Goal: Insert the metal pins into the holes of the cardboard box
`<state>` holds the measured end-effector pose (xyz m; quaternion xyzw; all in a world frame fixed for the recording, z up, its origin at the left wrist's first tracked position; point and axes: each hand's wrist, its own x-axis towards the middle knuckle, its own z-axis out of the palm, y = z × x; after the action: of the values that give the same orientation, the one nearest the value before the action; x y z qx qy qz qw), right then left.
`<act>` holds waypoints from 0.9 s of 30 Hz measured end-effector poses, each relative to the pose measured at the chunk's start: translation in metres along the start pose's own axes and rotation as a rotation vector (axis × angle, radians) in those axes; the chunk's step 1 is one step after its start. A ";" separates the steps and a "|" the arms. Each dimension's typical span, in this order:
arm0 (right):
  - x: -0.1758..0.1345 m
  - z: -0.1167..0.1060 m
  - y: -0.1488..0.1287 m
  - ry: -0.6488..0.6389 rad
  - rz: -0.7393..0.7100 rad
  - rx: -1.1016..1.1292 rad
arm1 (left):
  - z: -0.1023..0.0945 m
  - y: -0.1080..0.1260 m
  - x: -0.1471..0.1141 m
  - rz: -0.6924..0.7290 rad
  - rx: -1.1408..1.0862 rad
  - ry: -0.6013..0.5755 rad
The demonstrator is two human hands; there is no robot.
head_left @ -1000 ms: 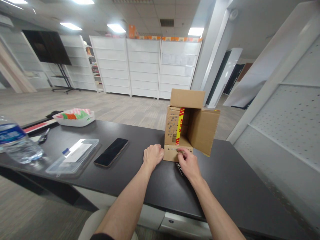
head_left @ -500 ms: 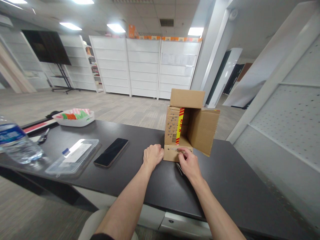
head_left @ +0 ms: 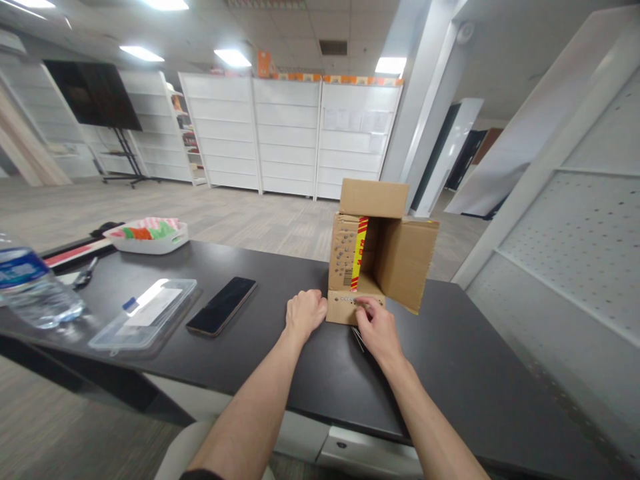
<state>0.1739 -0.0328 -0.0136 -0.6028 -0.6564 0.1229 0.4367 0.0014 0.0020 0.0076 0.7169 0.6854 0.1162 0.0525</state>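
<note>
An open cardboard box (head_left: 407,260) stands on the dark table, its front opening towards me and its lower flap (head_left: 343,313) lying outward. Small round grey pieces sit in a row along that flap, and several more dot the box's left panel (head_left: 343,253), beside a red and yellow tape strip (head_left: 359,253). My left hand (head_left: 306,310) rests as a fist just left of the flap; whatever it may hold is hidden. Over the flap's right part, my right hand (head_left: 377,327) has its thumb and forefinger pinched near the row. Thin metal strips (head_left: 358,339) lie partly under it.
To the left lie a black phone (head_left: 223,307) and a clear plastic case (head_left: 147,317). Further left are a water bottle (head_left: 35,287) and a white basket (head_left: 150,241) with colourful packets. A perforated panel (head_left: 585,267) borders the table on the right.
My right hand's fingertips have shifted very slightly at the flap. The left hand stays in place, and the box and other things look unmoved apart from a slight camera shift.
</note>
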 end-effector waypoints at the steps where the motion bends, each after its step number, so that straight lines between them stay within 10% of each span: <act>1: 0.000 0.000 -0.001 -0.007 0.000 0.000 | 0.000 0.000 0.000 0.002 -0.001 -0.001; 27: -0.002 0.001 -0.005 -0.088 -0.026 0.009 | 0.004 -0.003 0.001 0.013 0.002 0.021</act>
<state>0.1696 -0.0360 -0.0114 -0.5862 -0.6822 0.1467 0.4115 -0.0003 0.0036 0.0036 0.7202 0.6812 0.1234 0.0441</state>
